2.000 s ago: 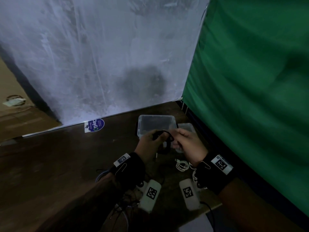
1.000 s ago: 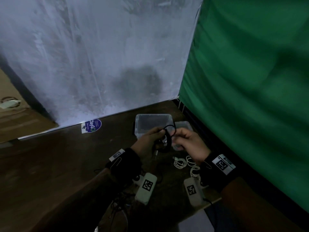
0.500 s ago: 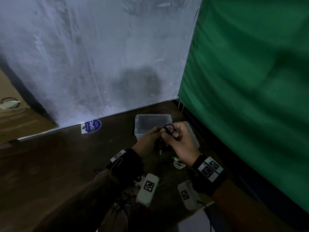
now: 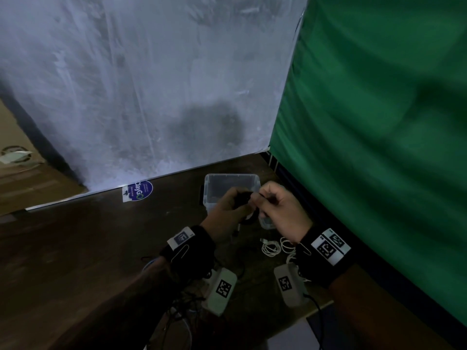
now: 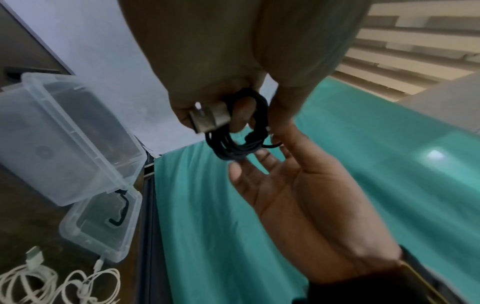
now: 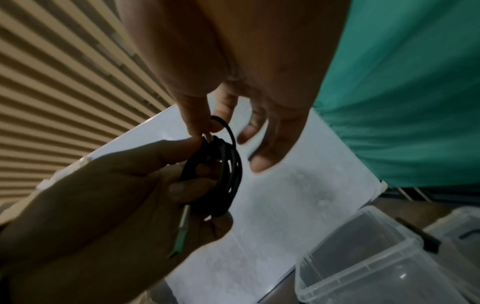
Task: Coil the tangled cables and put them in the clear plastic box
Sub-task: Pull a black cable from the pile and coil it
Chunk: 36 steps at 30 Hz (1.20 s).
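Above the bench (image 4: 75,248): black cable coil (image 6: 221,176) is held upright by left hand (image 4: 227,208); its far side is hidden.
Plug: pointed down.
Right hand (image 4: 280,210) fingers (image 6: 197,121): cable end is pinched.

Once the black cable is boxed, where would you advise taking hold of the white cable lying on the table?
Probably across the bunched loops of the white cable, coming from above: it lies flat on the table in loose coils, so pinching several strands together should lift it whole, whereas its plug end would let it unravel.
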Each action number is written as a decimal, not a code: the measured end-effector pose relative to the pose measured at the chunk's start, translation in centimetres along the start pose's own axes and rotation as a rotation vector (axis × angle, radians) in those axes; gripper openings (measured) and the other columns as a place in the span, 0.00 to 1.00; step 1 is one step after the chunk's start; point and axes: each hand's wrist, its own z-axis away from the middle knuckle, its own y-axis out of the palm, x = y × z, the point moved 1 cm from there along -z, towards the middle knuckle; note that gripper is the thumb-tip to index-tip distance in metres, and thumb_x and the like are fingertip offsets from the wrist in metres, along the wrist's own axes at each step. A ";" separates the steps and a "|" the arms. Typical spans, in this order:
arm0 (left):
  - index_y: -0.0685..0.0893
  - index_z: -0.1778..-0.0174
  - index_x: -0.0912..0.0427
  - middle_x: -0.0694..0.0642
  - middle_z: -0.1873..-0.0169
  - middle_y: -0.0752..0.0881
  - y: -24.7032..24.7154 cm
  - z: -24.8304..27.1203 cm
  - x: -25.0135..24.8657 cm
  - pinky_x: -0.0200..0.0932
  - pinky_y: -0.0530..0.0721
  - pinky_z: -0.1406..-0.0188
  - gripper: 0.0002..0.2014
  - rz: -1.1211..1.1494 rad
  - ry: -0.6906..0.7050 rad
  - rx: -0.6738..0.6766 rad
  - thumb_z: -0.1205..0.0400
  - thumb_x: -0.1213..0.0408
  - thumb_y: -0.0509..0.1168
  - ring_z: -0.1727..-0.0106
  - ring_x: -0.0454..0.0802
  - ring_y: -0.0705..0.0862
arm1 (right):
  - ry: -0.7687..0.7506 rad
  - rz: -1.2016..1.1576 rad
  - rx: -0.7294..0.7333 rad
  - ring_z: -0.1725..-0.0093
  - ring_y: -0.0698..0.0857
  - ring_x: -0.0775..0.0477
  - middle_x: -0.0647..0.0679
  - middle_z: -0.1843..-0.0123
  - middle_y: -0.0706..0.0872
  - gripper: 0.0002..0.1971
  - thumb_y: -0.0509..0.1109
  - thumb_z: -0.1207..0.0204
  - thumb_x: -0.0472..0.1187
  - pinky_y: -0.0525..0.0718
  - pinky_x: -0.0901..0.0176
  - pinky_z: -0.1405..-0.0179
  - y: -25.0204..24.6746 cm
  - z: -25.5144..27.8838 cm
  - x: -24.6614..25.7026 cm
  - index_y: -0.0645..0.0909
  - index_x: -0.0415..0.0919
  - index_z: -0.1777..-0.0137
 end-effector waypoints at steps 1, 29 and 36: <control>0.78 0.41 0.57 0.60 0.48 0.85 0.0 0.0 0.0 0.49 0.86 0.47 0.11 -0.034 0.006 0.019 0.18 0.67 0.67 0.49 0.51 0.85 | -0.026 0.010 -0.027 0.66 0.77 0.53 0.44 0.66 0.78 0.12 0.70 0.19 0.44 0.78 0.54 0.62 -0.1 -0.1 0.1 0.77 0.37 0.59; 0.86 0.57 0.56 0.47 0.72 0.82 0.5 -0.7 0.6 0.32 0.75 0.74 0.11 0.096 -0.201 0.053 0.14 0.60 0.60 0.73 0.39 0.79 | -0.082 0.051 -0.132 0.65 0.79 0.59 0.53 0.67 0.82 0.11 0.68 0.17 0.42 0.78 0.69 0.62 -1.9 -1.1 0.2 0.82 0.45 0.62; 0.82 0.49 0.59 0.48 0.70 0.83 0.5 -0.8 0.2 0.32 0.79 0.68 0.07 0.135 -0.158 0.172 0.13 0.64 0.59 0.69 0.40 0.79 | -0.033 0.021 -0.179 0.69 0.77 0.58 0.50 0.69 0.80 0.13 0.66 0.16 0.43 0.77 0.69 0.65 -2.5 -1.6 0.0 0.80 0.41 0.62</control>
